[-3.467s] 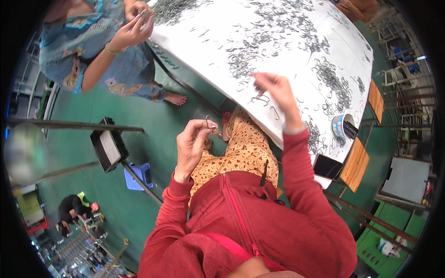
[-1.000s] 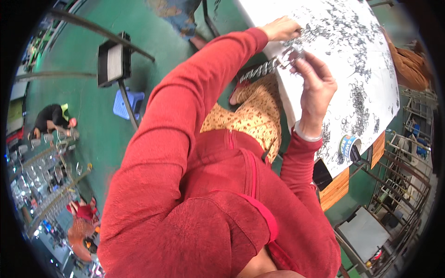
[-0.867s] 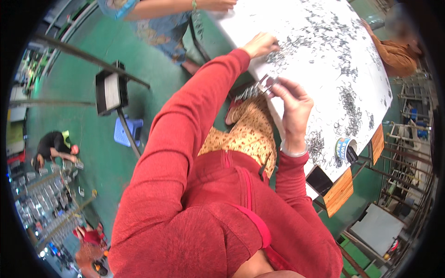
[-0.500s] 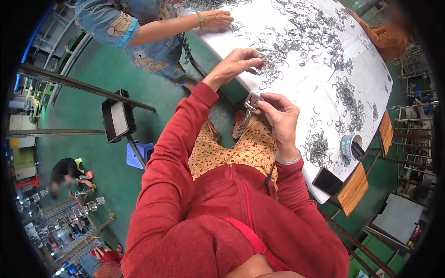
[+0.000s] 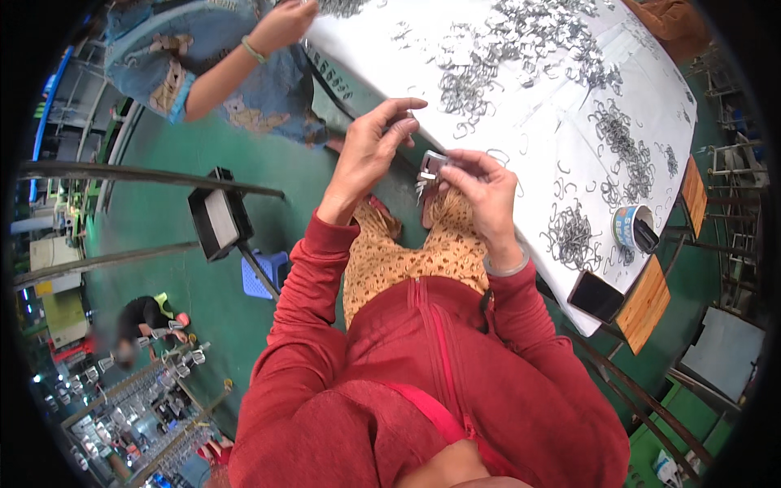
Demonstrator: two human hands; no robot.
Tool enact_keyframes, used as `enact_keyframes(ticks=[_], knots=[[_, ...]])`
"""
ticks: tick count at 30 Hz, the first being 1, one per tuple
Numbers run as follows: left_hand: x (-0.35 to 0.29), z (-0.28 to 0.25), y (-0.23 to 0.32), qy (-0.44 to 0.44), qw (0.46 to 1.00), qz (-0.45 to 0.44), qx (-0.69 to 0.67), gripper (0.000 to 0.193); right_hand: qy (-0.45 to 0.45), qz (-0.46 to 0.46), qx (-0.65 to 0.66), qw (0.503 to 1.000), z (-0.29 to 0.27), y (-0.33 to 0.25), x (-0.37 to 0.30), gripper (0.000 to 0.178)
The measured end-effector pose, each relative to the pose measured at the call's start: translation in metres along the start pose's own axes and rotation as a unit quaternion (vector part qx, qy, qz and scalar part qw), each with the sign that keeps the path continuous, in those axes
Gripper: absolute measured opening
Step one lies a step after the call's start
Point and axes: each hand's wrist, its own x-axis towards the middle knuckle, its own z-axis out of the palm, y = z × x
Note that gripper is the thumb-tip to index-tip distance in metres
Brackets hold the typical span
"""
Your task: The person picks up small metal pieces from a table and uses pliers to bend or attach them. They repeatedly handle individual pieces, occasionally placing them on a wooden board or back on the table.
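Observation:
My right hand (image 5: 482, 189) pinches a small silver metal frame-like piece (image 5: 432, 164) with a rectangular opening, between thumb and fingers, above my lap near the table edge. Below it, several thin shiny bits show; how they join it is unclear. My left hand (image 5: 370, 154) is a little to the left, bent at the fingers with thumb and forefinger close together; whatever small thing is in them cannot be made out. Beyond my hands, many loose curved metal hooks (image 5: 465, 91) lie on the white-covered table (image 5: 537, 159).
More hooks (image 5: 573, 237) lie at the table's near right, beside a round tub (image 5: 633, 228) and a black phone (image 5: 596, 295). A co-worker's hand (image 5: 283, 23) is at the far left. A black bin (image 5: 218, 220) and a blue stool (image 5: 262, 273) stand on the left.
My left hand has drawn back from the hooks toward me and to the left. My right hand still holds the metal piece. The co-worker's hand has moved away from the tabletop, leftward.

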Motion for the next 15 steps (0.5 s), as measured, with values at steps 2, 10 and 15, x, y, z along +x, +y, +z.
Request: enact_keyframes(ticks=[2, 10, 15], knots=[[-0.013, -0.005, 0.000, 0.024, 0.998, -0.026, -0.046, 0.019, 0.009, 0.009, 0.012, 1.000, 0.003, -0.001, 0.002, 0.023], [-0.044, 0.005, -0.021, 0.040, 0.994, -0.041, -0.095, 0.012, 0.005, 0.001, -0.002, 1.000, 0.005, 0.012, 0.006, 0.020], [-0.042, 0.015, -0.024, 0.082, 0.985, 0.067, 0.133, 0.014, 0.013, 0.004, 0.006, 1.000, 0.008, 0.008, 0.001, 0.020]])
